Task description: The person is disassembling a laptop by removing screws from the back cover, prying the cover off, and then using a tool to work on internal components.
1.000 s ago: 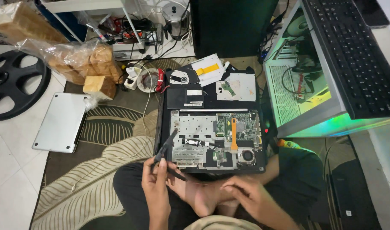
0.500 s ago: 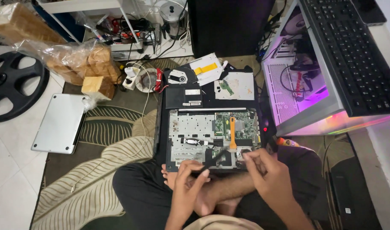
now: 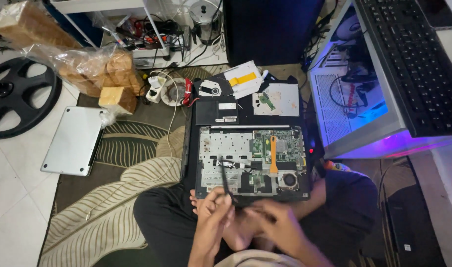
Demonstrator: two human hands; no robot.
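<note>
An opened laptop [image 3: 211, 148] lies bottom up on the rug in front of my crossed legs, with its green circuit board, fan and cables exposed. An orange pry tool [image 3: 273, 154] rests on the board. My left hand [image 3: 210, 220] is just in front of the laptop's near edge and grips a thin dark tool [image 3: 226, 180], whose tip points up over the board's left part. My right hand [image 3: 278, 226] is blurred beside it, fingers close to the tool's lower end; whether it holds anything is unclear.
Removed parts lie behind the laptop: a black cover [image 3: 220, 112], a drive [image 3: 211, 89], a white box with yellow tape [image 3: 243, 79], a grey plate [image 3: 280, 101]. A lit computer case [image 3: 359, 99] with a keyboard [image 3: 409, 59] stands right. Left lie a silver laptop [image 3: 73, 141], bagged bread [image 3: 95, 74] and a black wheel [image 3: 13, 96].
My left hand has moved from the laptop's left edge to its front middle, tool now raised over the board. My right hand reached to the front right corner, then drew back beside the left.
</note>
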